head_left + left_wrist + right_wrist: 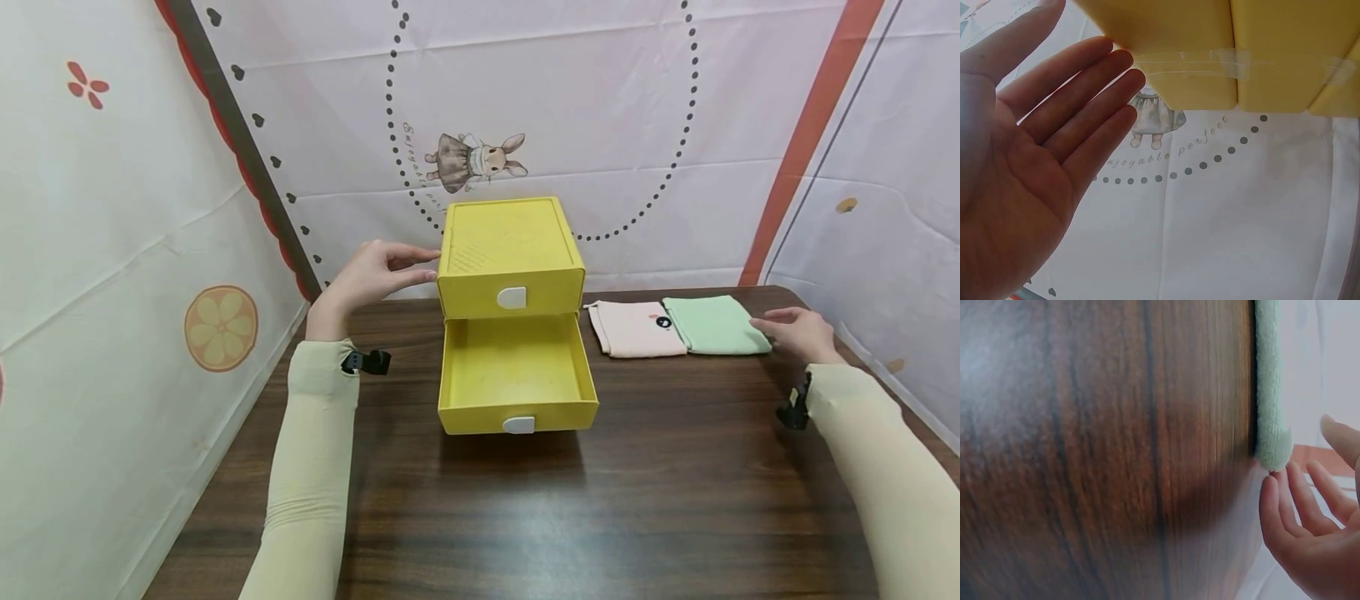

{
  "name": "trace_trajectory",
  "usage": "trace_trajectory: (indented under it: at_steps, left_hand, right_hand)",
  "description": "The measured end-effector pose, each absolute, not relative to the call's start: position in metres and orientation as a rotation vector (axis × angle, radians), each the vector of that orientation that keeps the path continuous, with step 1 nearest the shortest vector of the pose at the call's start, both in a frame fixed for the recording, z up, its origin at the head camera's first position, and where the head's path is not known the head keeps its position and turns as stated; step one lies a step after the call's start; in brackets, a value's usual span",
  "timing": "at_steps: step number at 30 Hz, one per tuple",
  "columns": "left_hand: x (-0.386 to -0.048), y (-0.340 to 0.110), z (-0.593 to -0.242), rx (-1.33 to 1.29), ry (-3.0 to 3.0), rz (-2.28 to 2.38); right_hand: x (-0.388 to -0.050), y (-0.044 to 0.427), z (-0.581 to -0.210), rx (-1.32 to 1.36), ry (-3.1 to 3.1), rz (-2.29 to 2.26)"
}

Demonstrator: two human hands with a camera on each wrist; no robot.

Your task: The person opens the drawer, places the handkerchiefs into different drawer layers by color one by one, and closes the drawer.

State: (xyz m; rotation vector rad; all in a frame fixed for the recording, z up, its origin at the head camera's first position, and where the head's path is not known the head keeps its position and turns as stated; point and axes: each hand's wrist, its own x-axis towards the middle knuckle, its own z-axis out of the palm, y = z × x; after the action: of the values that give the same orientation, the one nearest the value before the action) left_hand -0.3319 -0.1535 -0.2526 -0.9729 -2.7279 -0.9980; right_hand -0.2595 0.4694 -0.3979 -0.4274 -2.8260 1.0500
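So, the left hand (372, 272) is held straight-fingered beside the yellow drawer unit (480, 296); the green towel (714, 325), flat on the table (690, 467), is touched by the right hand (806, 335), thumb and fingers apart.

Your head view is bright and fairly even, with a pale sheen on the table (637, 533) at six o'clock and a soft shadow beneath the yellow drawer (465, 420). Your left wrist view is dimmer, your left hand (1029, 175) shaded against the paler backdrop (1241, 219). In your right wrist view, glare whitens the table at ten o'clock, a shadow spreads beside your right hand (1316, 547) at four, and the grain looks soft, perhaps from blur.
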Motion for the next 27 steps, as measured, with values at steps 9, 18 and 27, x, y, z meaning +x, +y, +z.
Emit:
trace_trajectory:
  at_steps: [9, 18, 27]
  left_hand:
    - [-0.333, -0.154, -0.253, -0.979, -2.721, -0.975]
    - [-0.332, -0.154, -0.253, -0.974, -2.725, -0.983]
    - [-0.334, -0.155, -0.254, -0.975, -2.727, -0.984]
  right_hand:
    - [-0.266, 0.475, -0.404, -0.413, -2.789, 1.346]
    - [-0.266, 0.471, -0.397, -0.483, -2.811, 1.418]
    - [-0.273, 0.475, -0.4, -0.558, -2.769, 1.519]
